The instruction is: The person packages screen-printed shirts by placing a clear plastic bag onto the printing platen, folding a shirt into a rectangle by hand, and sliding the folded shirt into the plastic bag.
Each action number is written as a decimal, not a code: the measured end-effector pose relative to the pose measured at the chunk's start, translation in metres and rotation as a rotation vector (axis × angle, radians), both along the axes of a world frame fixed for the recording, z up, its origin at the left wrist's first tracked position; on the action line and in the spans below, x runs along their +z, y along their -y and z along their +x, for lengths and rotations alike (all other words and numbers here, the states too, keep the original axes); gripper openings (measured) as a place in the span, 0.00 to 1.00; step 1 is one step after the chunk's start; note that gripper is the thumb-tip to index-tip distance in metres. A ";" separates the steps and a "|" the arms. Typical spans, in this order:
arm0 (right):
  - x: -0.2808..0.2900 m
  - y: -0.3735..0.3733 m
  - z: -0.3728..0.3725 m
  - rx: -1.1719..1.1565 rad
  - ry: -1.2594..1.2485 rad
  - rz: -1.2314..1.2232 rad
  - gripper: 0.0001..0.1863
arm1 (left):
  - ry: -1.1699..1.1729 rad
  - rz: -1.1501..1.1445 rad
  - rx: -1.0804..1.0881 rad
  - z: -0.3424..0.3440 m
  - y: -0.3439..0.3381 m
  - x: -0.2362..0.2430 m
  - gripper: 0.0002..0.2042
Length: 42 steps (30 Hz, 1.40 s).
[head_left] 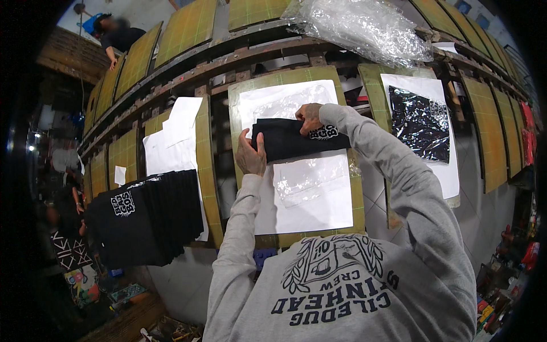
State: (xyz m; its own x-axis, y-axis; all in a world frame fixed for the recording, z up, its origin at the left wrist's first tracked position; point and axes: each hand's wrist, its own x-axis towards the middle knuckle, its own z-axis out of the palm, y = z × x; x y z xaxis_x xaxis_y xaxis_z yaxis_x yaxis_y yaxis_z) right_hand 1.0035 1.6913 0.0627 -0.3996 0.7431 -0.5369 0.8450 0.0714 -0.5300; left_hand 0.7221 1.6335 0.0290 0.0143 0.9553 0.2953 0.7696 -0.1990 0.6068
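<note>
A folded black garment (282, 143) with a white print lies across white sheets (309, 205) and clear plastic bags (305, 176) on a middle board. My left hand (250, 153) grips its left end. My right hand (310, 118) has curled fingers closed on its upper part, beside the print. To the left, a stack of black printed garments (154, 219) sits near white paper (171, 142). On the right board, a black garment in a glossy clear bag (419, 125) lies on a white sheet.
Yellow-green boards (478, 131) sit on dark metal rails. A heap of clear plastic (359, 25) is at the top. A person in dark clothing (119, 37) is at the far upper left; other people (74, 199) are at the left edge. Cluttered items (507, 256) line the right side.
</note>
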 end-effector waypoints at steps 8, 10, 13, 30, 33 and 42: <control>0.092 0.096 -0.001 0.038 -0.083 0.573 0.30 | 0.315 0.192 -0.321 -0.003 0.085 0.002 0.27; 0.140 0.139 0.011 -0.137 -0.063 0.757 0.47 | 0.044 0.129 -0.651 0.008 0.100 0.029 0.23; 0.193 0.193 0.037 -0.493 -0.455 0.715 0.47 | -0.139 0.037 -0.711 0.020 0.107 0.037 0.19; 0.053 0.365 0.044 -1.132 -1.127 -0.164 0.51 | 0.253 -0.185 -0.562 0.042 0.070 0.073 0.09; 0.058 0.342 0.030 -0.901 -1.004 -0.146 0.48 | 0.244 -0.169 -0.594 0.049 0.065 0.086 0.09; 0.041 0.310 0.007 -1.111 -1.131 -0.398 0.42 | 0.298 -0.216 -0.709 0.047 0.077 0.096 0.07</control>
